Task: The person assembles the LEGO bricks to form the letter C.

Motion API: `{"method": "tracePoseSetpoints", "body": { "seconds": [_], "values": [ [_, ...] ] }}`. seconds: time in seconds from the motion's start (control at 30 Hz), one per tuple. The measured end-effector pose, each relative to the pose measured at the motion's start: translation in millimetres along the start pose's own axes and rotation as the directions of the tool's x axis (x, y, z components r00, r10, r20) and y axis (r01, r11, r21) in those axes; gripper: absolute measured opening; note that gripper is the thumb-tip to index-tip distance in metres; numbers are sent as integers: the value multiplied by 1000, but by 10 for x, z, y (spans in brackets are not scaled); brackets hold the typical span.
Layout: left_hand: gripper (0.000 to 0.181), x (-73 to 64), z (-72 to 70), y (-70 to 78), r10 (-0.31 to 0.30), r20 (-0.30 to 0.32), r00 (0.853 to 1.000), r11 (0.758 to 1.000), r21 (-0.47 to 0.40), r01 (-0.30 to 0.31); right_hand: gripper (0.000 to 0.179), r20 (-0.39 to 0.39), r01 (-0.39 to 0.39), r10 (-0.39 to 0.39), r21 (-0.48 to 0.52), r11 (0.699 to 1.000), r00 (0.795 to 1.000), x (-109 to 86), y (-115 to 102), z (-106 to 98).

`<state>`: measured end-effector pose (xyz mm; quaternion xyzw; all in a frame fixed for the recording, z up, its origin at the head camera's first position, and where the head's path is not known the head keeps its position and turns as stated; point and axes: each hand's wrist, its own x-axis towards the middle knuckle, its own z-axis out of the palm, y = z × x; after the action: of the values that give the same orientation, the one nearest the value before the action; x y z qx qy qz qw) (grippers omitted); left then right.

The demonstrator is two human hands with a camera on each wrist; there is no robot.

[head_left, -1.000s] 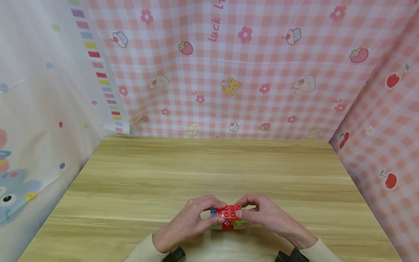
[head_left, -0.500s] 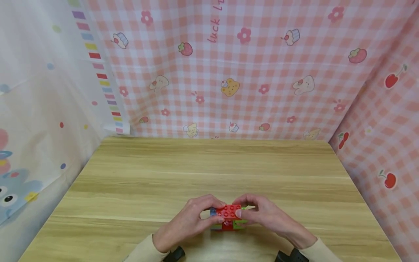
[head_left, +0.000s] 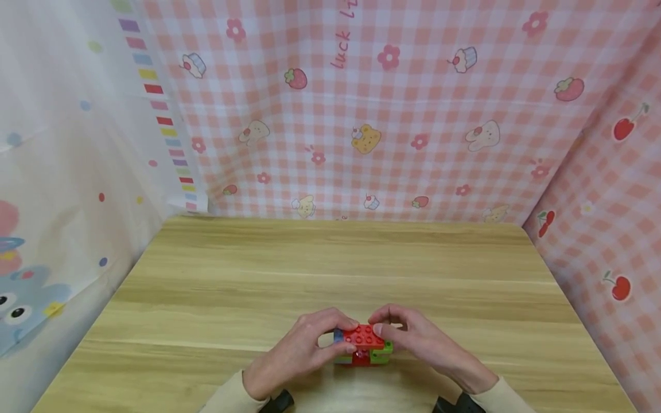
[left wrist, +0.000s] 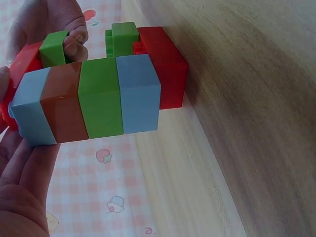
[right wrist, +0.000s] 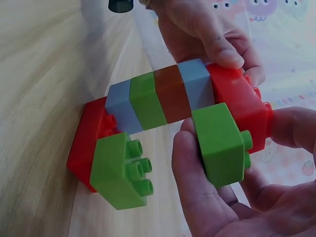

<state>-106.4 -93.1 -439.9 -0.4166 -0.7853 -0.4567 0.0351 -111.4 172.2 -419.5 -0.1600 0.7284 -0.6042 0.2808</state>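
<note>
A toy building brick structure stands upright on the table. Its red base brick carries a stack of blue, green, brown and blue bricks, plus a separate green brick with bare studs. Across the top lies a red brick, which my left hand pinches between thumb and fingers. My right hand has its thumb on that red brick's right end and its fingers curled against an upper green brick, which sits at the red brick's underside, partly sticking out. A gap separates the two green bricks.
The wooden table stretches away in front of the hands. A pink checked cloth rises at the back and right, a pale dotted one at the left. Black wrist straps sit near both cuffs.
My right thumb has shifted up and back onto the red brick's top, so more of the green at the right end shows. The left hand keeps its grip.
</note>
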Motion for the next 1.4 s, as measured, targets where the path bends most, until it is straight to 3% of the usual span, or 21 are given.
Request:
{"method": "tracePoseSetpoints", "body": {
  "seconds": [0.23,0.43,0.63,0.8,0.93,1.03,1.13,1.4],
  "values": [
    [23,-16,9,-26,55,-24,998,998,20,-55,41,-5,30,-31,-48,998,1000,-6,-2,17],
    [25,-22,6,-38,24,-21,999,1000,18,-23,39,-28,76,-85,-241,968,996,-41,-55,38],
    [41,-63,-21,-35,23,3,1000,995,99,-23,38,-92,137,-198,-447,884,976,-111,-16,42],
    [56,-98,-38,-29,12,50,999,990,139,-19,42,-114,195,-329,-610,768,938,-176,76,-7],
    [57,-125,-39,-27,-13,70,997,989,146,2,54,-73,246,-414,-706,664,907,-206,135,-45],
    [55,-140,-35,-30,-17,72,997,990,141,7,56,-35,280,-454,-744,607,890,-205,172,-62],
    [54,-152,-31,-30,-20,70,997,991,131,10,55,-15,296,-469,-758,581,883,-202,194,-66],
    [53,-184,-10,-22,-22,62,998,991,134,13,47,1,311,-483,-766,562,875,-197,228,-69]
  ]
}}
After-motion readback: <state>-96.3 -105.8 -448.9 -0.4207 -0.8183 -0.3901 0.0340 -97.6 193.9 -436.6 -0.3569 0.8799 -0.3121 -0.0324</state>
